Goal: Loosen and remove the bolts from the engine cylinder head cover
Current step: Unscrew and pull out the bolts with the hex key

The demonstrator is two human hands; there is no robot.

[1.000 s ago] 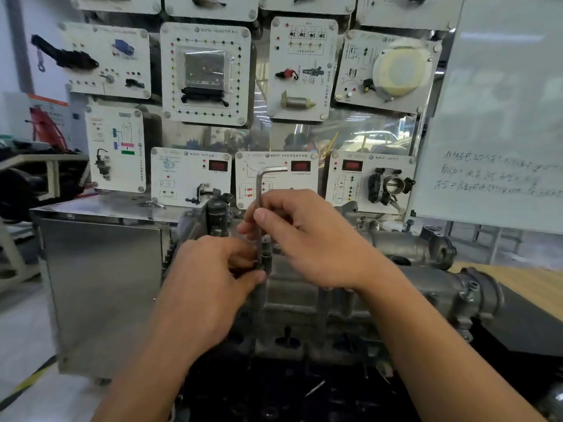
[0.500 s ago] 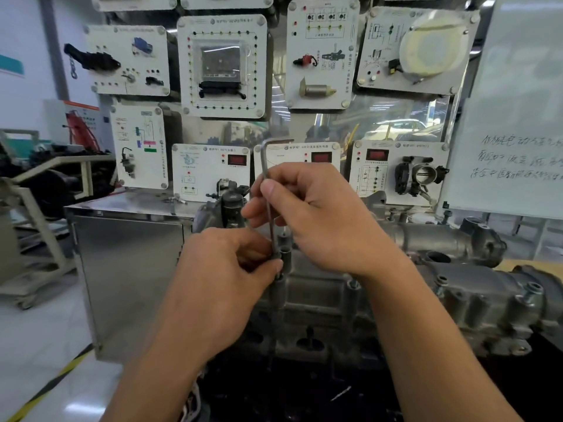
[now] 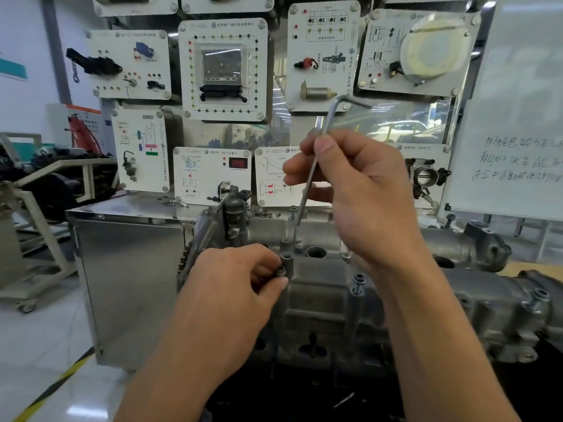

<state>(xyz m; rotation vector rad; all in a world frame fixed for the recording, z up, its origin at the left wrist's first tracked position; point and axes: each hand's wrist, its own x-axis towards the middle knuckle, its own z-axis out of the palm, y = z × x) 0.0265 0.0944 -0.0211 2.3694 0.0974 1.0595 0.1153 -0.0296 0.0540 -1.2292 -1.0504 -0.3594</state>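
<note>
L hand [image 3: 237, 287] is nearest, low centre. Thumb and forefinger tips [image 3: 278, 283] pinch a bolt [image 3: 280, 271]; the other fingers curl under. The bolt sits at 3 o'clock from the L knuckles, touching or just beside a boss [image 3: 288, 259] at the near-left corner of the cyl head cover [image 3: 320, 300]. The boss mouth looks open, so the bolt is prob. out of its hole, but the shank is hidden, so can't say for sure.

At 3 o'clock from that, a second bolt [image 3: 358, 283] stands proud of the cover, axis upright, under the R wrist. A far bolt [image 3: 537, 296] sits toward the cover's R end.

R hand [image 3: 365, 202] is higher and farther off, fingers [image 3: 292, 175] and thumb closed round the long leg of a hex key [image 3: 315, 169]. The key leans 7-to-1 o'clock, short leg on top pointing to 3. Its tip is low by the cover, at 12 o'clock from the boss. Seated or not, can't tell.

Judgement: the next move turns on key tip vs second bolt. That bolt lies approx 4 o'clock from the tip, the R hand is the nearer one, and the key must come near vertical to match the bolt axis.

Behind: steel cabinet [image 3: 131, 284] at 9 o'clock, training panels [image 3: 222, 68] at 12, whiteboard [image 3: 518, 117] at 2.
</note>
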